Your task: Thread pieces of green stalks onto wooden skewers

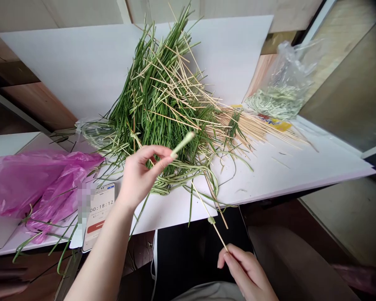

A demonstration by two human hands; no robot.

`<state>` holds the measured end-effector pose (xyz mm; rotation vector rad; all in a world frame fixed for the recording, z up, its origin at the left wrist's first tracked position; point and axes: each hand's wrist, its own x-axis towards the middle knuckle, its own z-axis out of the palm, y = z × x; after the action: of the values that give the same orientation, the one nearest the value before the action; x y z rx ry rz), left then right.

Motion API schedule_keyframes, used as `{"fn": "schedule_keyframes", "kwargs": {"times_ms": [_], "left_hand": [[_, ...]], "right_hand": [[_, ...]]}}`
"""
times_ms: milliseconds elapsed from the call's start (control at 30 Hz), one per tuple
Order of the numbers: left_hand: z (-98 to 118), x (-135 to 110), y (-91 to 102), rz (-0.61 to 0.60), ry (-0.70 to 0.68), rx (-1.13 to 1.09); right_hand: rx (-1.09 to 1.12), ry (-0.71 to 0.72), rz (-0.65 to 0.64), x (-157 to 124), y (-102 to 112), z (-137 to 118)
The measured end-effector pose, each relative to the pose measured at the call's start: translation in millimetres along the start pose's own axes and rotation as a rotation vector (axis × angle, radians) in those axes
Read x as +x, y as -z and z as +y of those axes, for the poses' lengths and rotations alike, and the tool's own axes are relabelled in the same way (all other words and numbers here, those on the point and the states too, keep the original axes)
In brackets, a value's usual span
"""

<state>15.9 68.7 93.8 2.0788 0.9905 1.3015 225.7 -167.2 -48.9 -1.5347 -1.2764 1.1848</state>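
Observation:
My left hand (147, 169) is raised over the pile, thumb and fingers pinching a long bean (182, 145) whose pale end sticks up to the right. Low at the front, my right hand (246, 269) grips the bottom of a bamboo skewer (219, 235), which slants up and left. A small green piece (211, 220) is threaded partway along that skewer. Behind my left hand, several long beans (166, 185) lie curled on the white table. A heap of green chive-like stalks (150, 100) rises beyond them, with loose bamboo skewers (253, 125) spread over it and to its right.
On the left lie a pink plastic bag (47, 179) and a phone (99, 217) displaying a timer. A clear bag (278, 92) with pale green strips stands at the back right. White board (81, 71) lines the back, and the white table's (319, 167) front edge runs above my lap.

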Motion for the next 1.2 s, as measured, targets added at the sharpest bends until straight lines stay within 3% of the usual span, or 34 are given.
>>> {"fn": "schedule_keyframes", "kwargs": {"times_ms": [133, 233, 300, 467, 600, 700, 800, 933, 1067, 1200], "left_hand": [[-11, -8, -24.3, -0.155, -0.118, 0.295], [-27, 0, -39.9, -0.198, -0.073, 0.453], [-36, 7, -39.6, -0.222, -0.02, 0.465], [-38, -8, -2.7, -0.339, -0.101, 0.388], [-40, -42, 30.0, -0.448, -0.06, 0.617], [-46, -60, 38.4, -0.465, -0.016, 0.737], [-51, -66, 36.3, -0.48, 0.004, 0.72], [-50, -66, 33.6, -0.44, 0.047, 0.625], [-44, -72, 31.9, -0.28, 0.133, 0.439], [-36, -85, 19.3, -0.097, 0.365, -0.023]], "right_hand": [[0.013, -0.011, -0.005, 3, -2, -2], [0.01, -0.039, -0.044, 3, -3, -2], [0.007, -0.021, -0.031, 3, -4, -3], [0.005, 0.008, -0.017, 4, -2, -6], [0.041, 0.017, -0.057, 6, 0, -3], [0.037, 0.018, -0.082, 7, -1, -4], [0.003, 0.055, -0.076, 7, -3, -7], [-0.059, 0.062, -0.069, 6, -4, -4], [-0.092, 0.073, -0.055, 5, -3, -1], [-0.106, 0.101, -0.068, 4, -5, -4]]}}
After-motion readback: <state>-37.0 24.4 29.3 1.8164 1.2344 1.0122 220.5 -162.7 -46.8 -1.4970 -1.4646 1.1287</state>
